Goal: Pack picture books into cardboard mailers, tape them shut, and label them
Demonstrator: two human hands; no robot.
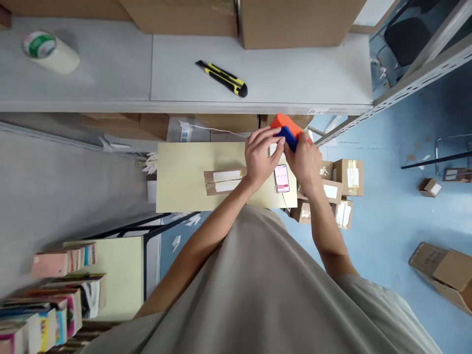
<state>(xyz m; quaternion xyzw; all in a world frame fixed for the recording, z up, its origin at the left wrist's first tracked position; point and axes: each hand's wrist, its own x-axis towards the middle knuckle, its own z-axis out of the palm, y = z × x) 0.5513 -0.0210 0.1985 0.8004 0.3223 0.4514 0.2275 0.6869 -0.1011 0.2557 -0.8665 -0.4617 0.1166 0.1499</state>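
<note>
Above the table's far right part, both my hands meet on an orange-red and blue object [285, 127], its kind unclear from this angle. My right hand [307, 161] is closed round its right side and hides part of it. The fingers and thumb of my left hand [261, 156] pinch at the blue part's left edge. Below the hands, a phone [282, 179] with a lit screen and a white cable lies on the pale yellow table [180, 172]. Left of it is a small cardboard parcel [224, 182] with white labels.
A grey shelf [295, 73] runs ahead, bearing a yellow-black box cutter [221, 78], a tape roll [51, 51] and large cartons [298, 22]. Taped parcels [348, 177] are stacked at the right. Books [55, 300] stand lower left. An open carton [442, 270] sits on the blue floor.
</note>
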